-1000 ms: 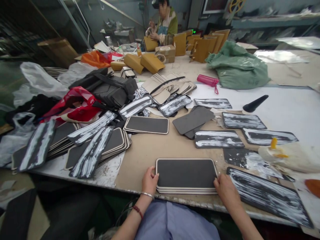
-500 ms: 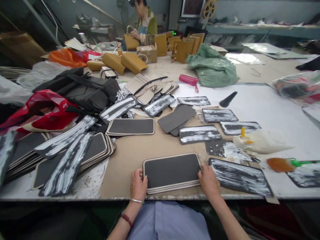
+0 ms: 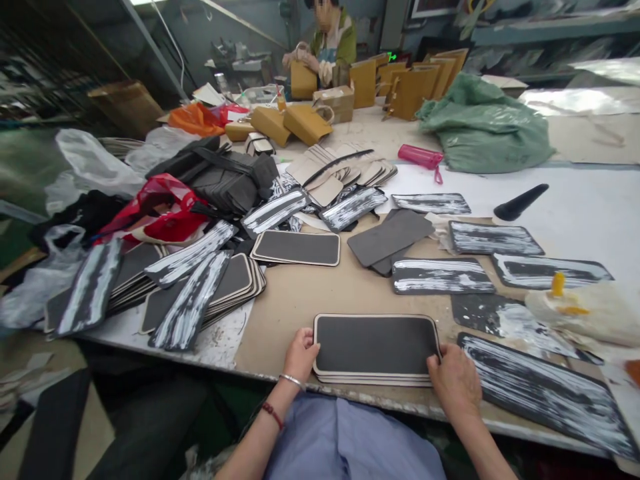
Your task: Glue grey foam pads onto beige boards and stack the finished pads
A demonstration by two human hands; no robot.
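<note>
A small stack of black panels with pale edges (image 3: 376, 344) lies at the front edge of the table, on brown paper. My left hand (image 3: 301, 357) grips its left end, fingers curled and thumb on the edge. At the right end, my right hand (image 3: 454, 377) holds the stack with bent fingers. Right beside that hand is a large black piece streaked with white (image 3: 545, 387). Behind the stack lie a pale-edged panel pair (image 3: 297, 247), plain grey pieces (image 3: 390, 239) and a white-streaked piece (image 3: 443, 275).
More panel stacks (image 3: 233, 287) and streaked strips (image 3: 193, 300) fill the left side. Behind them are a red bag (image 3: 165, 207) and black pieces (image 3: 220, 177). A green sack (image 3: 490, 127), a black cone (image 3: 520, 202) and a person (image 3: 333, 43) are farther back.
The view has turned left, so the table's contents appear farther right. Both hands still hold the stack, which now lies straighter along the table edge.
</note>
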